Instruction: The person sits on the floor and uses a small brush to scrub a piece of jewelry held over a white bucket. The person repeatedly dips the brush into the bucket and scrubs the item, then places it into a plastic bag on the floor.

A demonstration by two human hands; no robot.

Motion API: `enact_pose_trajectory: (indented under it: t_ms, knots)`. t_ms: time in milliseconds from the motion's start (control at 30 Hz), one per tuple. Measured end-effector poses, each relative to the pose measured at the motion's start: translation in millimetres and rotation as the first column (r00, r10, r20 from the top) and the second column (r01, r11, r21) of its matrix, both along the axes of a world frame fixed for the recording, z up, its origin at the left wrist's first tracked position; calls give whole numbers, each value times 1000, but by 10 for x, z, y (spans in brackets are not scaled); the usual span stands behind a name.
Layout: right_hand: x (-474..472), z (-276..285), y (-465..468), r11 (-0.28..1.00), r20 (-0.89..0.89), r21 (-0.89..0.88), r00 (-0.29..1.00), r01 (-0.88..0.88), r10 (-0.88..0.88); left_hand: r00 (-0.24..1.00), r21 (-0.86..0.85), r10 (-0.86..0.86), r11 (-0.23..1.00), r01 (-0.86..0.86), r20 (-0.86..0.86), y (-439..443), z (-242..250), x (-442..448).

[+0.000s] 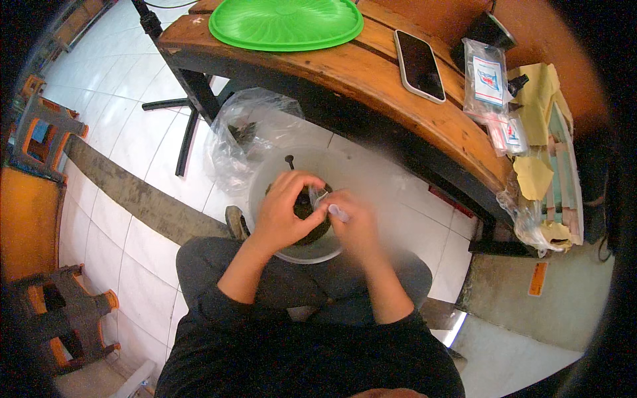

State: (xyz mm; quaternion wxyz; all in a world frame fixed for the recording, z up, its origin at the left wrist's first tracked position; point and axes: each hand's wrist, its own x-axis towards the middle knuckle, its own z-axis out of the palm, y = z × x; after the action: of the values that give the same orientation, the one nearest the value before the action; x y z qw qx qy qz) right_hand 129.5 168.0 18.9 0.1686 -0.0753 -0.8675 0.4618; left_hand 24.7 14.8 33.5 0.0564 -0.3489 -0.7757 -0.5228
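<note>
Both hands are over a pale round bucket (326, 256) that holds dark loose material (304, 209). My left hand (281, 209) curves around a small clear plastic bag (316, 196), its thumb and fingers on either side of it. Close against it, my right hand (354, 221) grips the bag's edge, and a whitish translucent piece (338, 213) sticks out between its fingers. Whether that piece is part of the bag, I cannot tell. A dark rod with a rounded end (289, 160) rises from the bucket behind my left hand.
A wooden bench (343, 64) carries a green plastic lid (286, 22), a smartphone (420, 67) and packs of clear bags (485, 82). A large clear plastic bag (249, 124) lies beyond the bucket. Black stand legs (186, 134) reach across the tiles. Plastic stools (69, 318) stand left.
</note>
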Motion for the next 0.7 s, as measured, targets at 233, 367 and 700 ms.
enact_pose_trajectory:
  t_ms: [233, 367, 700]
  knots:
    - [95, 266, 15, 948, 68, 86, 951, -306, 301, 945, -178, -197, 952, 248, 261, -320, -249, -331]
    - [141, 346, -35, 970, 84, 87, 972, -226, 219, 957, -191, -121, 966, 175, 263, -305, -276, -319]
    - [154, 386, 3, 886, 217, 370, 953, -280, 211, 937, -308, -332, 907, 286, -106, -278, -158, -250]
